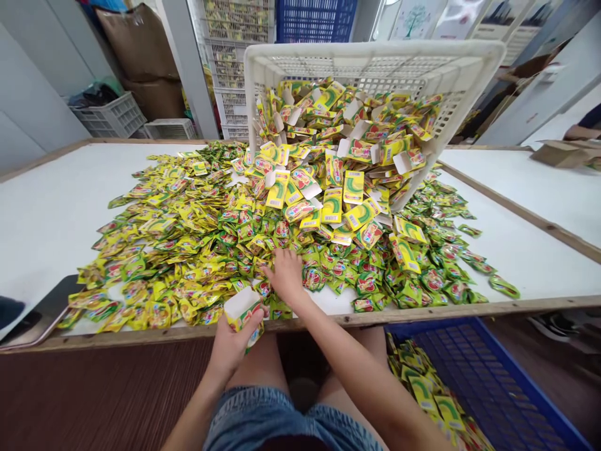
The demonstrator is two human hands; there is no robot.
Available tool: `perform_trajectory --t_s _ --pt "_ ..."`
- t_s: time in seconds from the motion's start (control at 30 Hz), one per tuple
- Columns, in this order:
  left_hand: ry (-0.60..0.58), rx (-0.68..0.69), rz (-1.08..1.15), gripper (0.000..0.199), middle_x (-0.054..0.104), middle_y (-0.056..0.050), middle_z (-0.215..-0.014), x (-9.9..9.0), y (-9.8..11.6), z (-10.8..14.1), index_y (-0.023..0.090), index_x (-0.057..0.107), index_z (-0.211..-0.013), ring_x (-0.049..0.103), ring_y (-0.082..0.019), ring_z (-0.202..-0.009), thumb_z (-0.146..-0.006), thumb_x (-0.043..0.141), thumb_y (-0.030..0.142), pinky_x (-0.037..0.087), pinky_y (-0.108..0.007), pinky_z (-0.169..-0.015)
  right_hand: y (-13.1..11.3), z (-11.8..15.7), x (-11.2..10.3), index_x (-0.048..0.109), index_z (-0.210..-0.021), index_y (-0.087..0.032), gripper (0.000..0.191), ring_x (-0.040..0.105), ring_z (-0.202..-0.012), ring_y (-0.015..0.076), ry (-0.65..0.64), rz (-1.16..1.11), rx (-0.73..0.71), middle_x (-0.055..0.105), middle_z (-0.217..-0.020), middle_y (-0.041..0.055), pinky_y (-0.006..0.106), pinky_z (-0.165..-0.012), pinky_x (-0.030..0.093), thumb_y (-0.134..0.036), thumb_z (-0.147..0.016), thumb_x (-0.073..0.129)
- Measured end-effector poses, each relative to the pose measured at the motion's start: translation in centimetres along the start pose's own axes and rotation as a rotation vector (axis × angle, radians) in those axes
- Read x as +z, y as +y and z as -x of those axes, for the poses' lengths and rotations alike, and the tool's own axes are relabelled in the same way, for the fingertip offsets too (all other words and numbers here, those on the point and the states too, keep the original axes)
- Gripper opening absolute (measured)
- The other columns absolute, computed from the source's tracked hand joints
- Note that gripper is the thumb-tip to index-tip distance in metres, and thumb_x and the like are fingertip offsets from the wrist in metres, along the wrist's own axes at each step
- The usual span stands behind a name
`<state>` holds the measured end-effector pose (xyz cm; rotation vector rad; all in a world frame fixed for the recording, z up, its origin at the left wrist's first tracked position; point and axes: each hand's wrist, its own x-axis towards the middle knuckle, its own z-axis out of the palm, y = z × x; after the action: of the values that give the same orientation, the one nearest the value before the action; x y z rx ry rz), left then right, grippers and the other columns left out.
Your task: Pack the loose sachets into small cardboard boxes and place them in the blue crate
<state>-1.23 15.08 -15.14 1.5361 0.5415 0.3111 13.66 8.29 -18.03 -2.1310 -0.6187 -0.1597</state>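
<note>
My left hand is wrapped round a small yellow and green box whose top is open, at the table's front edge. Further forward and to the right, my right hand reaches into a wide pile of small yellow and green packets; its fingers are spread on the packets, and none is plainly held. Behind the pile, a white crate lies tipped toward me, with many open small boxes spilling from it onto the packets.
A phone lies at the table's front left edge. Below the table on the right stands a blue crate with closed boxes. A wooden strip crosses the table at right. Stacked crates stand behind. A person's arm shows far right.
</note>
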Motion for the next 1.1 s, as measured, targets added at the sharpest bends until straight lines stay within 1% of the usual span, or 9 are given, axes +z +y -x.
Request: perform_trajectory --t_s 0.1,0.17,0.27,0.33,0.47,0.6,0.83,1.0,1.1 --pt "0.022 -0.011 0.0 0.038 0.072 -0.01 -0.083 0.3 -0.4 -0.3 0.011 0.065 -0.093 0.067 -0.023 -0.079 -0.064 0.072 0.035 0.052 -0.034 -0.075 -0.9 -0.1 2.0 0.053 -0.1 -0.017 0.028 0.048 -0.094 0.0298 -0.057 0.017 -0.027 0.062 -0.092 0.0131 0.046 -0.084 0.032 -0.018 -0.073 0.064" --pt "0.046 -0.018 0.029 0.041 0.071 -0.011 -0.09 0.0 -0.2 -0.7 0.011 0.065 -0.095 0.067 -0.023 -0.082 -0.064 0.073 0.035 0.052 -0.034 -0.077 -0.8 0.2 1.9 0.054 -0.099 -0.019 0.026 0.05 -0.091 0.0266 -0.052 -0.069 -0.029 0.063 -0.092 0.0091 0.043 -0.085 0.031 -0.016 -0.074 0.061" --pt "0.076 -0.005 0.07 0.047 0.068 -0.011 -0.104 -0.2 0.5 -1.7 0.012 0.063 -0.103 0.063 -0.024 -0.096 -0.063 0.074 0.034 0.05 -0.034 -0.083 0.2 0.8 -0.1 0.054 -0.098 -0.021 0.021 0.053 -0.088 0.0218 0.004 -0.327 0.031 0.062 -0.094 0.0046 0.036 -0.082 0.036 -0.022 -0.077 0.059" --pt "0.038 -0.014 0.096 0.05 0.067 -0.011 -0.108 0.2 1.0 -2.5 0.013 0.062 -0.106 0.061 -0.025 -0.099 -0.062 0.074 0.034 0.049 -0.034 -0.085 1.1 1.4 -1.8 0.054 -0.098 -0.021 0.023 0.054 -0.086 0.0192 -0.008 -0.532 0.078 0.061 -0.094 0.0023 0.031 -0.078 0.04 -0.027 -0.076 0.059" --pt "-0.061 -0.069 0.148 0.055 0.068 -0.013 -0.105 2.7 1.3 -3.8 0.011 0.061 -0.109 0.064 -0.025 -0.091 -0.061 0.075 0.035 0.05 -0.033 -0.08 3.0 3.0 -4.4 0.056 -0.095 -0.02 0.03 0.054 -0.078 0.0154 -0.103 -0.845 0.192 0.06 -0.087 -0.0002 0.026 -0.069 0.043 -0.032 -0.07 0.066" --pt "-0.106 -0.075 0.195 0.055 0.068 -0.013 -0.105 4.8 0.6 -4.1 0.012 0.061 -0.11 0.064 -0.025 -0.092 -0.061 0.076 0.033 0.049 -0.034 -0.082 4.8 4.7 -5.9 0.059 -0.083 -0.019 0.027 0.053 -0.069 0.0121 -0.06 -1.105 0.387 0.06 -0.079 -0.0002 0.023 -0.06 0.044 -0.036 -0.066 0.07" --pt "-0.112 -0.079 0.185 0.053 0.066 -0.014 -0.108 6.6 0.6 -3.0 0.011 0.063 -0.106 0.062 -0.027 -0.098 -0.06 0.076 0.034 0.047 -0.037 -0.086 6.4 6.2 -6.9 0.055 -0.078 -0.018 0.026 0.053 -0.061 0.01 0.152 -1.138 0.485 0.058 -0.069 -0.0021 0.024 -0.058 0.046 -0.041 -0.07 0.066" --pt "-0.166 -0.041 0.053 0.047 0.068 -0.014 -0.105 6.6 0.7 -3.1 0.011 0.065 -0.101 0.061 -0.027 -0.099 -0.061 0.075 0.034 0.046 -0.036 -0.088 6.7 5.8 -7.6 0.058 -0.071 -0.016 0.027 0.051 -0.054 0.0099 0.105 -1.108 0.451 0.058 -0.061 -0.0018 0.021 -0.049 0.042 -0.038 -0.064 0.072" --pt "-0.178 -0.018 0.018 0.046 0.067 -0.012 -0.108 6.2 0.6 -3.1 0.012 0.065 -0.103 0.058 -0.027 -0.105 -0.064 0.074 0.033 0.044 -0.035 -0.091 7.1 5.6 -8.1 0.059 -0.072 -0.015 0.026 0.051 -0.056 0.0098 0.132 -1.084 0.445 0.059 -0.063 -0.0015 0.021 -0.052 0.043 -0.036 -0.063 0.073"
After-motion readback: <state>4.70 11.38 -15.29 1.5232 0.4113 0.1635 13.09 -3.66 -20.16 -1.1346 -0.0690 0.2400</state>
